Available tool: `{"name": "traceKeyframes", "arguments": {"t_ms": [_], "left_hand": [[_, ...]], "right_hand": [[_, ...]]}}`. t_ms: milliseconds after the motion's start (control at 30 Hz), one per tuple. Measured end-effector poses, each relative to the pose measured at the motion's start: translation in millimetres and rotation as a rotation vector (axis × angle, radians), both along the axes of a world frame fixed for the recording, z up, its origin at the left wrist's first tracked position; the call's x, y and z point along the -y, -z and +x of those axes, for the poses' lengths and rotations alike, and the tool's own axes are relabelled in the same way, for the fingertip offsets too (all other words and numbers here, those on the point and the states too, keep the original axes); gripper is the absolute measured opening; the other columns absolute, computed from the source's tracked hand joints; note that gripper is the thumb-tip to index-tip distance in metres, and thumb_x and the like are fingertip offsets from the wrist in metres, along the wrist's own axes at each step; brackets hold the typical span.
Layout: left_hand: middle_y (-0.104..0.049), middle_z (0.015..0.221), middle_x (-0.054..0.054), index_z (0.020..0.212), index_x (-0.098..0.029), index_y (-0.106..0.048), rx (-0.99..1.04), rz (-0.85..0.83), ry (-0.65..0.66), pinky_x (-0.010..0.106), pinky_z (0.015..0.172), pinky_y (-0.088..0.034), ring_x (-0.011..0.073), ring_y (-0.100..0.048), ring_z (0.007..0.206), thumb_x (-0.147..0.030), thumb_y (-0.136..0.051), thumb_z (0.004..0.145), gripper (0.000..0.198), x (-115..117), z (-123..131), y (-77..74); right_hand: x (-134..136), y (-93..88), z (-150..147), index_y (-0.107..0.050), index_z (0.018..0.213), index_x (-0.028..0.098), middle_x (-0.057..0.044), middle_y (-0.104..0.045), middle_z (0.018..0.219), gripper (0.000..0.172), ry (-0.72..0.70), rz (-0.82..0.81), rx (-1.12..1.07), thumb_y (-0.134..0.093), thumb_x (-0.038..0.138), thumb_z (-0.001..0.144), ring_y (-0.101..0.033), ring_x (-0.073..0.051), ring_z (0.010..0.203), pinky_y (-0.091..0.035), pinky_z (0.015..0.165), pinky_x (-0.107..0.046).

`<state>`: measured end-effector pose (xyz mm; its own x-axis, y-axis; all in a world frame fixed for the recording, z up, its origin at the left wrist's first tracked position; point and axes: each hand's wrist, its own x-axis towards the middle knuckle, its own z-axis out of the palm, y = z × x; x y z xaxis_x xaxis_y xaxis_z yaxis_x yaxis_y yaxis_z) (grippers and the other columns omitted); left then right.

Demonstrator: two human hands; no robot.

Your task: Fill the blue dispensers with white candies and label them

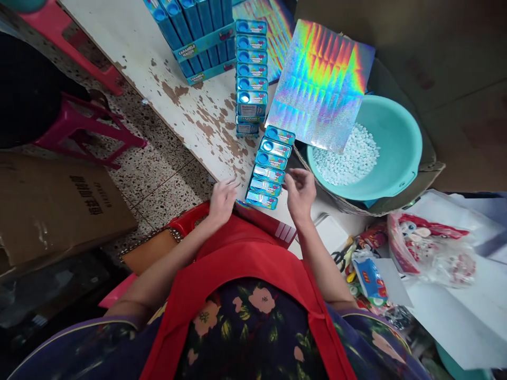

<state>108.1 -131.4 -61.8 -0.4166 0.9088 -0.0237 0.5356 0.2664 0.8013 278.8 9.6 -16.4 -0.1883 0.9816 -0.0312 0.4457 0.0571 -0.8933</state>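
A row of blue candy boxes labelled "Caramelo Macizo" lies between my hands at the table's near end. Shiny strips cover part of the nearest boxes, while round recesses show on the farther ones. My right hand is at the row's right side, fingers bent and apart, its fingertips close to a box; contact is unclear. To the left, by the table edge, my left hand is loosely curved with nothing visible in it. A rainbow-shiny sticker sheet rests beyond my right hand, overlapping the basin's rim.
Another column of blue boxes and a stacked display of boxes stand farther back on the worn white table. A turquoise basin holds white candies. Scissors and plastic bags lie right. A pink stool is left.
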Motion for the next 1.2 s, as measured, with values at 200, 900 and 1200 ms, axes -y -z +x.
{"name": "traceKeyframes", "arguments": {"t_ms": [200,900,1200], "left_hand": [[-0.068,0.110,0.009,0.109,-0.018,-0.064,-0.101,0.150,0.655,0.034,0.094,-0.048,0.0174,-0.060,0.108,-0.031,-0.041,0.095,0.030,26,36,24.3],[-0.067,0.092,0.009,0.091,-0.017,-0.065,-0.132,-0.433,0.684,0.030,0.072,-0.040,0.0205,-0.061,0.084,-0.032,-0.042,0.094,0.028,-62,134,49.8],[-0.069,0.089,0.008,0.088,-0.019,-0.065,-0.121,-0.432,0.688,0.029,0.067,-0.036,0.0201,-0.061,0.081,-0.036,-0.041,0.093,0.029,-71,136,54.4]], "right_hand": [[63,30.9,74,-0.061,0.093,0.020,-0.007,-0.064,0.090,0.021,-0.266,0.156,0.344,-0.050,0.037,0.090,-0.058,-0.019,0.085,-0.049,0.076,-0.033],[55,64.3,157,-0.063,0.116,0.021,-0.012,-0.064,0.113,0.033,-0.366,0.204,0.868,-0.053,0.038,0.089,-0.051,-0.028,0.103,-0.038,0.087,-0.041],[86,89.5,145,-0.052,0.129,0.024,-0.012,-0.052,0.135,0.039,-0.424,0.252,0.872,-0.049,0.035,0.092,-0.037,-0.032,0.129,-0.023,0.106,-0.055]]}}
